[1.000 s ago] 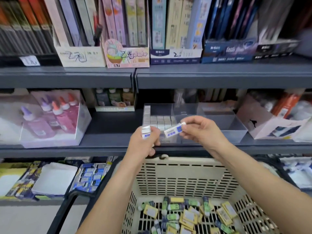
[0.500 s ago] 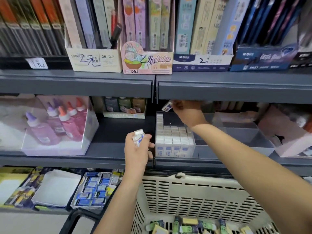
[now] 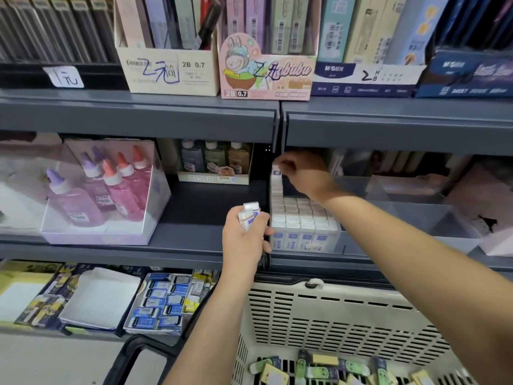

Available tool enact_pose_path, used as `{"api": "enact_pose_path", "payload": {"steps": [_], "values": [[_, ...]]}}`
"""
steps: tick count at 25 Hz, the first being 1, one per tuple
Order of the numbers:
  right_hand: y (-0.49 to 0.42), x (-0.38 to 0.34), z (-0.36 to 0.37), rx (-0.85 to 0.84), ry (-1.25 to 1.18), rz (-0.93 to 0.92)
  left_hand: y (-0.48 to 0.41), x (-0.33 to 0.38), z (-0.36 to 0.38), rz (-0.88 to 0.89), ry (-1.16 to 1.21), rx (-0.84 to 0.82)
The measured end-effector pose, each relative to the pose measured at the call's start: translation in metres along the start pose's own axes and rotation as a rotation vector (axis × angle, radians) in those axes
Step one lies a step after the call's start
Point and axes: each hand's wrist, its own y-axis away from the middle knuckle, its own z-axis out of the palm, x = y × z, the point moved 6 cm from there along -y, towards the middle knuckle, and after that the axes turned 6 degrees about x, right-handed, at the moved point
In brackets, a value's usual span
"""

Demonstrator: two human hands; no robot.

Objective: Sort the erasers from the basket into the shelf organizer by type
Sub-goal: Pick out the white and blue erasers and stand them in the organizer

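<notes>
My right hand (image 3: 301,169) reaches deep into the middle shelf and pinches a white-and-blue eraser (image 3: 276,170) at the top of the back column in the clear organizer (image 3: 344,247). Rows of the same white erasers (image 3: 302,218) fill the organizer's left compartment. In front of the shelf edge, my left hand (image 3: 245,237) grips two or three white-and-blue erasers (image 3: 249,215). The cream basket (image 3: 333,309) sits below, holding several green and yellow erasers (image 3: 319,369).
A clear box of glue bottles (image 3: 102,190) stands at the left of the middle shelf, small bottles (image 3: 213,159) behind. The organizer's right compartments (image 3: 410,218) look bare. Pencil-lead boxes (image 3: 216,65) line the upper shelf. Blue erasers (image 3: 163,304) lie on the lower shelf.
My right hand carried its eraser from in front of the shelf into the organizer's back left, down onto the tall column. My left hand stayed near the shelf edge. The view moved closer.
</notes>
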Motion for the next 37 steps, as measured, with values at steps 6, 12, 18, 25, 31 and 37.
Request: {"api": "enact_pose_path", "payload": {"steps": [6,12,18,25,31,37], "values": [[0.008,0.017,0.017,0.033,-0.019,0.044,-0.006,-0.005,-0.003,-0.017,0.071,0.049],[0.013,0.002,0.003,-0.093,-0.035,0.082,-0.005,-0.009,0.001,-0.091,0.119,0.026],[0.057,-0.047,-0.002,-0.373,-0.42,0.072,-0.006,-0.009,0.002,-0.048,0.061,-0.005],[0.029,0.002,-0.058,-0.125,-0.443,0.228,-0.004,-0.007,-0.005,-0.031,0.13,0.108],[0.023,0.017,-0.047,-0.152,-0.277,0.197,-0.002,-0.002,-0.004,0.056,0.1,0.093],[0.032,0.015,-0.01,-0.34,-0.108,0.156,-0.002,0.0,-0.007,0.128,0.07,0.111]]}}
